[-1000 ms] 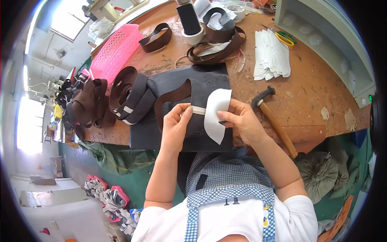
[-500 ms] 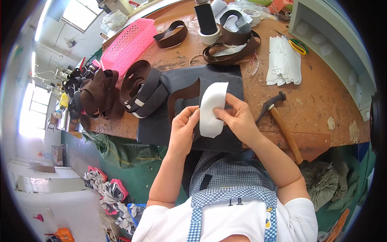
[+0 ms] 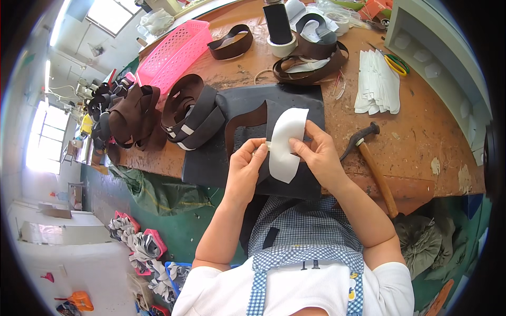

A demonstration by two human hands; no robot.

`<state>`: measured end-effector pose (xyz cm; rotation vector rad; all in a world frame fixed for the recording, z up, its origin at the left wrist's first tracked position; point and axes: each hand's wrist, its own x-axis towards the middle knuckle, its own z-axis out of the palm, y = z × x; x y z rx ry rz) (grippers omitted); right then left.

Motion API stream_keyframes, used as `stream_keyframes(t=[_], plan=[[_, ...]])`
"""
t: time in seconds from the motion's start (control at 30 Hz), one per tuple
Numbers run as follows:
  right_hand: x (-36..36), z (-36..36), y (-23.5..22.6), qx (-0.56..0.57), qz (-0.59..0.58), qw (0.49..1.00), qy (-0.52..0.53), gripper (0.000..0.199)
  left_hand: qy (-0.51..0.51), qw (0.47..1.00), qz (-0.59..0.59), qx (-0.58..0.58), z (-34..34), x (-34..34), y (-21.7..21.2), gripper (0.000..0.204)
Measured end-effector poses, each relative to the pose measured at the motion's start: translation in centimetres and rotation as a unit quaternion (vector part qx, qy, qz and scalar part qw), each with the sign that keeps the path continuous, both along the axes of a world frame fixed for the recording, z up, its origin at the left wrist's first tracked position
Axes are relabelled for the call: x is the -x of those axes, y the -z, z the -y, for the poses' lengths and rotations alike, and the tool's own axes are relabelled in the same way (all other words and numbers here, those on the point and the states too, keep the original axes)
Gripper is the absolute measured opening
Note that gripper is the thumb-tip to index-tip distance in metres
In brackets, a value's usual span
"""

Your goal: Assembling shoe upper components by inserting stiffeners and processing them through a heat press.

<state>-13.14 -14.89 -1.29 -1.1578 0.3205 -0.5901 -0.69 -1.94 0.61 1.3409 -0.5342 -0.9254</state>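
A white curved piece of sheet material (image 3: 286,155) is held above a black work mat (image 3: 305,100). My right hand (image 3: 318,152) grips its right edge, thumb on top and fingers behind. At the piece's left edge, my left hand (image 3: 246,166) pinches a small pale tab (image 3: 268,146); whether it is attached to the piece, I cannot tell. A dark brown curved strip (image 3: 245,118) lies on the mat, partly hidden behind my left hand and the white piece.
Coiled dark bands (image 3: 192,113), a brown heap of bands (image 3: 134,116) and a pink basket (image 3: 174,58) stand left. A hammer (image 3: 377,176) lies right, below stacked white pieces (image 3: 378,84) and scissors (image 3: 396,64). A black bottle (image 3: 278,23) stands in a tape roll (image 3: 282,48) behind the mat.
The white piece has tilted and shifted slightly right with my right hand. A small pale tab now shows between my left fingertips and the piece. The whole view has shifted slightly.
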Motion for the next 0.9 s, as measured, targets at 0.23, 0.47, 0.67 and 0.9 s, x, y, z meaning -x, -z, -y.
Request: stream_keyframes(t=[0.23, 0.47, 0.67, 0.9], plan=[[0.2, 0.0, -0.6, 0.022, -0.003, 1.0, -0.013, 0.034, -0.021, 1.0, 0.003, -0.016, -0.4, -0.3, 0.3, 0.024], [0.0, 0.2, -1.4, -0.055, -0.015, 0.998, -0.034, 0.039, -0.035, 0.999, -0.012, 0.008, -0.5, -0.1, 0.3, 0.023], [-0.2, 0.1, -0.7, -0.02, 0.022, 0.998, -0.05, 0.041, -0.043, 0.999, 0.005, 0.007, -0.8, -0.4, 0.4, 0.021], [-0.7, 0.5, -0.6, -0.076, 0.023, 0.995, -0.06, 0.043, -0.044, 0.999, 0.005, 0.011, -0.7, -0.3, 0.6, 0.019]])
